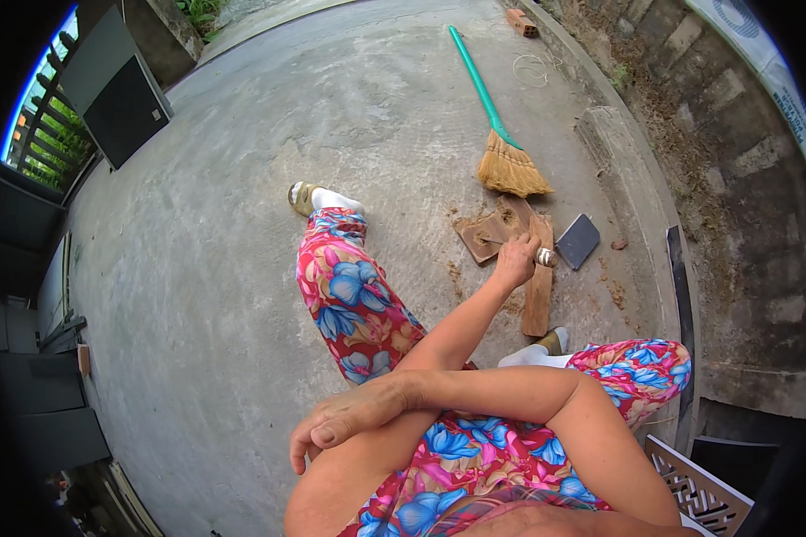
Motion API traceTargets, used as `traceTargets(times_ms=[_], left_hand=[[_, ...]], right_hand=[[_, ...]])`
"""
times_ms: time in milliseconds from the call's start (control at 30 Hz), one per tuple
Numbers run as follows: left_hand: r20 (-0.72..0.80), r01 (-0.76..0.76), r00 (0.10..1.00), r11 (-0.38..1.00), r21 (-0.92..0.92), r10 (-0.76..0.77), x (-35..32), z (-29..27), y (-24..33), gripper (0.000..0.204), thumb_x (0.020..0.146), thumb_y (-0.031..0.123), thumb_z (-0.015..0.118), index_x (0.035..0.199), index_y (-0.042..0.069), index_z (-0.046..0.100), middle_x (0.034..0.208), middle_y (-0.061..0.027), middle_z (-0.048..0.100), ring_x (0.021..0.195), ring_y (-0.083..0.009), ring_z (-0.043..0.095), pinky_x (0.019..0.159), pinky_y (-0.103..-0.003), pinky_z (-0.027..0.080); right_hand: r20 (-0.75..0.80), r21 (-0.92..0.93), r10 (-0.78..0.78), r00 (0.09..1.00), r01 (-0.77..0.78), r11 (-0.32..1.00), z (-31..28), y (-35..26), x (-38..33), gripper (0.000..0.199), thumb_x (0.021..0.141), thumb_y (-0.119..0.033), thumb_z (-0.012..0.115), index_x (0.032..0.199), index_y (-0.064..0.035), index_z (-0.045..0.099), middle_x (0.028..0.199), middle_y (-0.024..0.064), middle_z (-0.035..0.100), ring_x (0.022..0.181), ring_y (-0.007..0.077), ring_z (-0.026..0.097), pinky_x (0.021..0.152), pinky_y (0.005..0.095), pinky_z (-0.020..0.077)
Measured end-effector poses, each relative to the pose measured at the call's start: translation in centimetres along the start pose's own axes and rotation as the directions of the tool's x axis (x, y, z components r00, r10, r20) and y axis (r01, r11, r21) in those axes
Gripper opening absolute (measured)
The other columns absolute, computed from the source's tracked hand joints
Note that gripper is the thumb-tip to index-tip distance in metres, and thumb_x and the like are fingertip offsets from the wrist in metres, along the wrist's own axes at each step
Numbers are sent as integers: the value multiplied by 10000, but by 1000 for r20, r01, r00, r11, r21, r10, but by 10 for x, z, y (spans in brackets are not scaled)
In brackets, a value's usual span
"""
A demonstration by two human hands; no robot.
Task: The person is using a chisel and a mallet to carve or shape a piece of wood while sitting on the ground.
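tool [545, 258] held by left hand [516, 260] over wooden plank [538, 286].

One sign observed: a white banner [761, 63] with blue printing, hung along the stone wall [734, 179] at far right. No packages, labels or screens visible.

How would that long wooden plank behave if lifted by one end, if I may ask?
The wooden plank looks thick and straight, so probably stiff, not floppy. Lying flat on the concrete, it should slide rather than roll. The left hand, gripping a small silvery cylinder, touches it.
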State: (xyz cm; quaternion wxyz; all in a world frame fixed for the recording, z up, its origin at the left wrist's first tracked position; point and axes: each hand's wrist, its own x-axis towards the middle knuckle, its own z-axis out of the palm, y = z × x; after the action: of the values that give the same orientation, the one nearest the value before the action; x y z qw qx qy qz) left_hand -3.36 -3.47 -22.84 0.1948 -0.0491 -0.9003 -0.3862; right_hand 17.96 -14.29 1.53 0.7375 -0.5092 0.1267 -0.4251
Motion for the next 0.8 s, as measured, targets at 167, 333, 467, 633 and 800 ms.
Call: traceTargets(times_ms=[167,333,467,633,800], left_hand=[[77,55,995,998,12,-56,-1,0,-1,272,718,14,653,971,75,574,929,-153,611,927,-384,606,773,-479,507],[53,49,997,999,11,-50,0,-2,2,250,718,2,640,950,63,571,928,-160,605,921,-383,607,757,-473,512],[45,56,997,998,2,-56,1,-6,7,234,720,-9,626,939,51,572,935,-170,605,917,-383,609,752,-462,519],[55,78,996,997,-12,-77,-3,-7,8,231,727,-3,630,945,51,574,943,-169,607,924,-382,610,753,-463,518],[27,88,996,996,-26,-87,-3,-4,0,265,727,0,634,974,74,572,931,-162,607,919,-401,608,741,-483,512]], right_hand=[[24,-78,8,1000,-6,997,-2,-7,5,881,850,-808,399,1180,-17,605,895,78,600,867,196,543,788,353,407],[-3,-103,-37,999,36,994,0,-3,8,865,840,-809,415,1132,-19,617,796,44,533,779,175,497,705,346,380],[-1,-158,-6,1000,6,987,-3,-5,1,697,964,-648,379,1107,-17,639,1073,112,636,1044,223,554,945,370,402],[-18,-115,-18,1000,15,993,-5,-1,-1,703,952,-662,391,1093,-22,647,1019,94,628,974,208,544,886,365,412],[-29,-41,49,998,-50,998,-10,2,-5,682,945,-654,423,1133,-41,655,1037,109,632,997,215,552,887,366,423]])
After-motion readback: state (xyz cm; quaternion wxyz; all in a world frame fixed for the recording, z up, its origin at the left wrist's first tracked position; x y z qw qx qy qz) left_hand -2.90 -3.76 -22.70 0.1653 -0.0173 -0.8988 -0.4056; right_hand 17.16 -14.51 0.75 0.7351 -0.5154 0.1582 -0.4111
